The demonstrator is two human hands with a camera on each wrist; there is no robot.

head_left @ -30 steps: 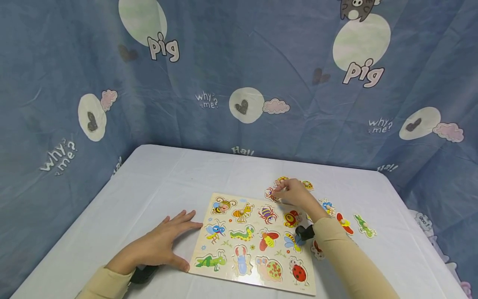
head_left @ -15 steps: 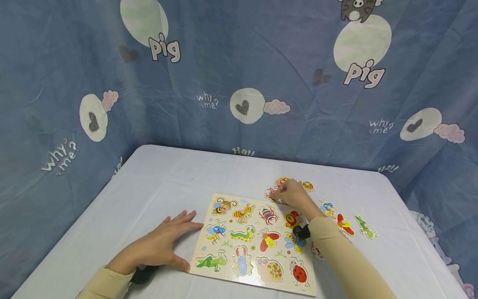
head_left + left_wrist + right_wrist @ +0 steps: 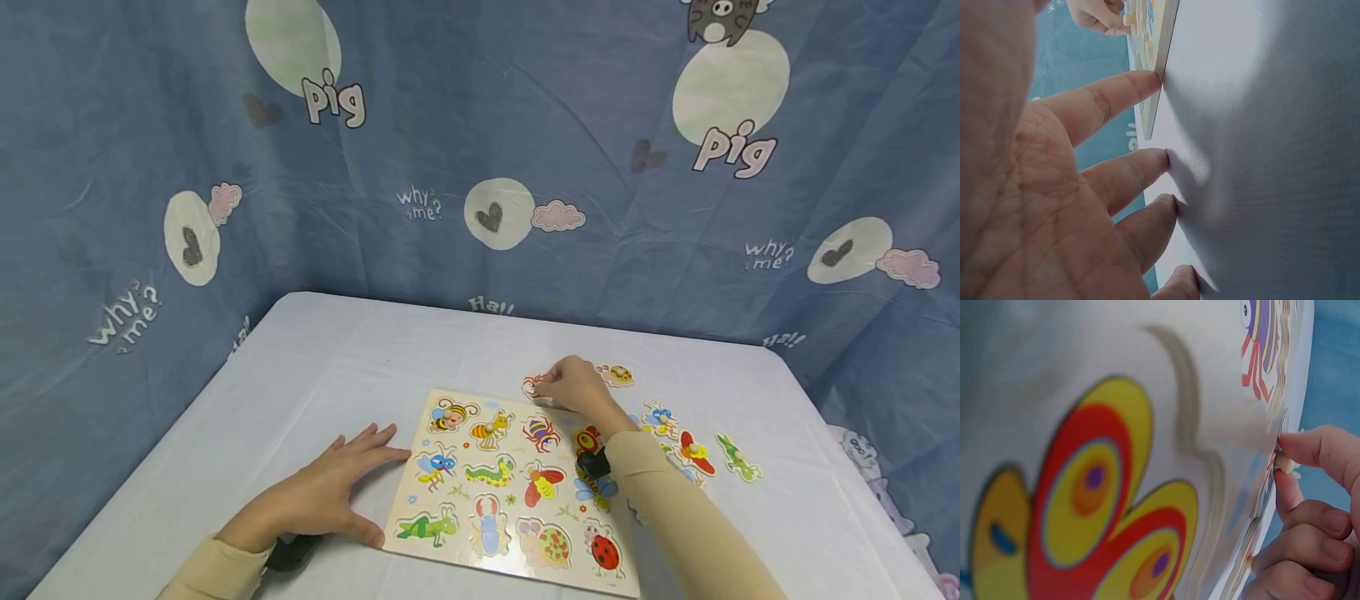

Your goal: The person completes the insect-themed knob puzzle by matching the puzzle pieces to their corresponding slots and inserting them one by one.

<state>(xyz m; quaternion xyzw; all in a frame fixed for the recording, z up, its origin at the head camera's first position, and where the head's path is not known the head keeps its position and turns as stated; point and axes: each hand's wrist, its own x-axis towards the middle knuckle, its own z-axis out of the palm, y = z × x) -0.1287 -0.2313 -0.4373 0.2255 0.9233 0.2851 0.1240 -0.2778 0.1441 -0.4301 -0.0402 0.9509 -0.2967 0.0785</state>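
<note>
A wooden peg puzzle board (image 3: 517, 500) printed with insects lies on the white table. My left hand (image 3: 326, 483) is spread flat at its left side, thumb and index fingertip touching the edge; in the left wrist view its other fingertips (image 3: 1166, 159) rest on the cloth. Just beyond the board's far edge, my right hand (image 3: 581, 387) pinches the spider puzzle piece (image 3: 531, 386). The right wrist view shows the piece's small wooden knob (image 3: 1285, 464) between thumb and index finger. Most of the spider piece is hidden by the hand.
Loose pieces lie right of the board: a snail (image 3: 618, 375), a mosquito (image 3: 660, 418), a red-winged bug (image 3: 696, 452) and a grasshopper (image 3: 738, 458). My right forearm (image 3: 675, 508) covers others partly. A blue patterned curtain (image 3: 420, 150) hangs behind the table.
My right hand has shifted slightly left and taken hold of the spider piece, which has moved a little left with it. The left hand stays in place at the board's edge.
</note>
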